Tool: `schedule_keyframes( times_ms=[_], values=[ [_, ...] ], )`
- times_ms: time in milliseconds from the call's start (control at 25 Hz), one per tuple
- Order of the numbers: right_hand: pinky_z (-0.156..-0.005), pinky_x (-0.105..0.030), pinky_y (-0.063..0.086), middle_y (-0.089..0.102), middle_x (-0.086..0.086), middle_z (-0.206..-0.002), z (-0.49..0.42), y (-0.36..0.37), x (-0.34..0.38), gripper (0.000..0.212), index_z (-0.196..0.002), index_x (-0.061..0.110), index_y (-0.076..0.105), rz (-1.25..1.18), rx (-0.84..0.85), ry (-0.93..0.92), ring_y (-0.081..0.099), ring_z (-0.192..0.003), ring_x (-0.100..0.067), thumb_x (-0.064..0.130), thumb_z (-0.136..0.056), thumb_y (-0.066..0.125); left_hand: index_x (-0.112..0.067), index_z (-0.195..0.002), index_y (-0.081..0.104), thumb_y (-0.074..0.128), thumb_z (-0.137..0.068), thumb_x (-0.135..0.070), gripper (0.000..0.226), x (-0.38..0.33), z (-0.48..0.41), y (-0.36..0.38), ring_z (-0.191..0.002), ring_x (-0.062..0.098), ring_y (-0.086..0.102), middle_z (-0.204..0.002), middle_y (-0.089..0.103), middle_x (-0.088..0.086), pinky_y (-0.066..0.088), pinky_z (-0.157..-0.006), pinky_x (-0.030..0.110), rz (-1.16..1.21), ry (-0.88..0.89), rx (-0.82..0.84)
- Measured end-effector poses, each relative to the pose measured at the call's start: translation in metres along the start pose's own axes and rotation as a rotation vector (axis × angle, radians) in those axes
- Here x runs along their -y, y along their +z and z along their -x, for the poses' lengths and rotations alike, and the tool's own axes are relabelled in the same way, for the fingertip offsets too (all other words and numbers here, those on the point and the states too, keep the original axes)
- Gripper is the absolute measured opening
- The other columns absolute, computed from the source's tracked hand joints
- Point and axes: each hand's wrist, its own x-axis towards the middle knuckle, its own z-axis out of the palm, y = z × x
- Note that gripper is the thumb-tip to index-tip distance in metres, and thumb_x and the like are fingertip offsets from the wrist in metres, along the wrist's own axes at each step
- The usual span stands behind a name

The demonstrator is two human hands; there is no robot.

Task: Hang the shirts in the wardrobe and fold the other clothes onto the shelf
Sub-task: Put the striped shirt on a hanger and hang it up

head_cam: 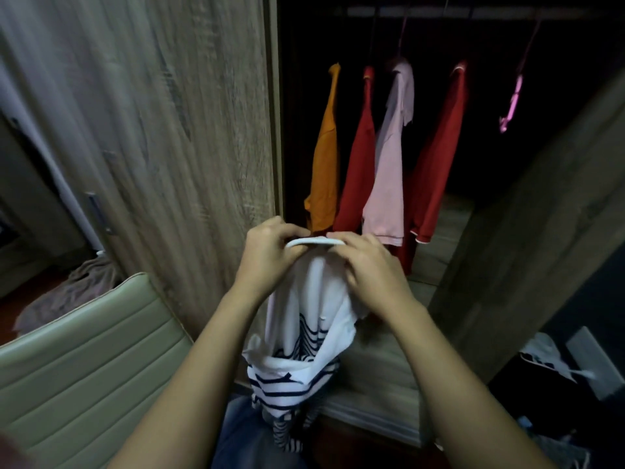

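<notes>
Both bare forearms rise from 7 and 5 o'clock and converge at centre frame. The left hand curls its fingers round the white hanger. The right hand, at its 3 o'clock, pinches the same hanger, knuckles up.

I hold a striped shirt: white, navy bands low down; its hanger white. Hung ahead: mustard shirt, red shirt, pale pink shirt, second red shirt with white cuff trim. One spare hanger, pink.
</notes>
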Motion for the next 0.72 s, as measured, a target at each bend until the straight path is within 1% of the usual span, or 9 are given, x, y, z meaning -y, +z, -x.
schedule_keyframes(
  times_ms=[80, 160, 240, 320, 400, 480, 560, 640, 720],
  values=[
    [-0.07, -0.031, 0.044, 0.06, 0.006, -0.122, -0.016, -0.009, 0.005, 0.04, -0.108, 0.019, 0.067, -0.011, -0.029, 0.026, 0.051, -0.096, -0.027, -0.002, -0.08, 0.047, -0.014, -0.091, 0.071, 0.068, -0.078, -0.031, 0.021, 0.012, 0.002, 0.0, -0.069, 0.012, 0.055, -0.075, 0.063, 0.001, 0.037, -0.063, 0.02, -0.063, 0.096, 0.138],
    [-0.074, -0.031, 0.043, 0.062, 0.005, -0.117, -0.027, -0.023, 0.008, 0.044, -0.107, 0.018, 0.068, -0.026, -0.055, 0.036, 0.052, -0.095, -0.027, -0.006, -0.078, 0.045, -0.015, -0.087, 0.063, 0.054, -0.084, -0.043, 0.03, 0.037, 0.015, 0.004, -0.068, 0.013, 0.05, -0.075, 0.056, -0.002, 0.033, -0.06, 0.025, -0.151, 0.077, 0.254],
    [-0.079, -0.036, 0.048, 0.061, 0.006, -0.117, -0.03, -0.04, 0.004, 0.046, -0.106, 0.019, 0.068, -0.052, -0.065, 0.059, 0.054, -0.101, -0.028, -0.006, -0.077, 0.043, -0.014, -0.084, 0.055, 0.05, -0.086, -0.041, 0.028, 0.064, 0.041, 0.016, -0.071, 0.021, 0.053, -0.077, 0.049, -0.002, 0.033, -0.06, 0.029, -0.24, -0.103, 0.323],
    [-0.082, -0.036, 0.05, 0.059, 0.007, -0.118, -0.027, -0.051, -0.003, 0.043, -0.107, 0.02, 0.067, -0.066, -0.093, 0.119, 0.055, -0.106, -0.025, -0.002, -0.077, 0.044, -0.013, -0.088, 0.054, 0.057, -0.088, -0.023, 0.011, 0.078, 0.062, 0.028, -0.082, 0.027, 0.057, -0.085, 0.054, 0.002, 0.037, -0.064, 0.03, -0.22, -0.295, 0.374],
    [-0.081, -0.034, 0.048, 0.056, 0.007, -0.12, -0.016, -0.056, -0.015, 0.037, -0.112, 0.022, 0.064, 0.025, -0.081, 0.213, 0.055, -0.107, -0.024, 0.008, -0.079, 0.054, -0.01, -0.089, 0.062, 0.062, -0.082, -0.006, 0.008, 0.08, 0.062, 0.029, -0.084, 0.027, 0.06, -0.087, 0.062, 0.008, 0.039, -0.066, 0.027, -0.124, -0.347, 0.333],
    [-0.083, -0.036, 0.049, 0.054, 0.007, -0.124, 0.001, -0.055, -0.041, 0.039, -0.115, 0.027, 0.061, 0.148, 0.015, 0.301, 0.055, -0.108, -0.026, 0.015, -0.078, 0.061, -0.009, -0.083, 0.069, 0.063, -0.073, 0.005, 0.018, 0.073, 0.039, 0.014, -0.076, 0.019, 0.061, -0.078, 0.066, 0.005, 0.039, -0.06, 0.017, -0.028, -0.388, 0.17],
    [-0.084, -0.037, 0.052, 0.057, 0.011, -0.119, 0.016, -0.054, -0.069, 0.033, -0.106, 0.036, 0.064, 0.203, 0.131, 0.359, 0.058, -0.106, -0.024, 0.016, -0.079, 0.059, -0.012, -0.078, 0.071, 0.062, -0.07, 0.005, 0.021, 0.065, 0.01, -0.005, -0.072, 0.015, 0.06, -0.071, 0.064, 0.001, 0.039, -0.058, 0.018, -0.022, -0.428, 0.068],
    [-0.083, -0.034, 0.053, 0.062, 0.015, -0.108, 0.025, -0.057, -0.087, 0.03, -0.088, 0.043, 0.068, 0.203, 0.217, 0.427, 0.06, -0.104, -0.018, 0.015, -0.079, 0.062, -0.018, -0.075, 0.07, 0.06, -0.072, -0.001, 0.02, 0.059, -0.011, -0.012, -0.077, 0.019, 0.063, -0.071, 0.064, 0.0, 0.039, -0.065, 0.022, -0.135, -0.471, 0.135],
    [-0.083, -0.034, 0.052, 0.065, 0.009, -0.103, 0.029, -0.063, -0.093, 0.032, -0.08, 0.038, 0.07, 0.176, 0.212, 0.472, 0.061, -0.102, -0.021, 0.008, -0.076, 0.061, -0.019, -0.069, 0.067, 0.057, -0.073, -0.003, 0.019, 0.044, -0.024, -0.01, -0.079, 0.023, 0.065, -0.068, 0.063, 0.003, 0.042, -0.068, 0.024, -0.139, -0.514, 0.175]
  ],
)
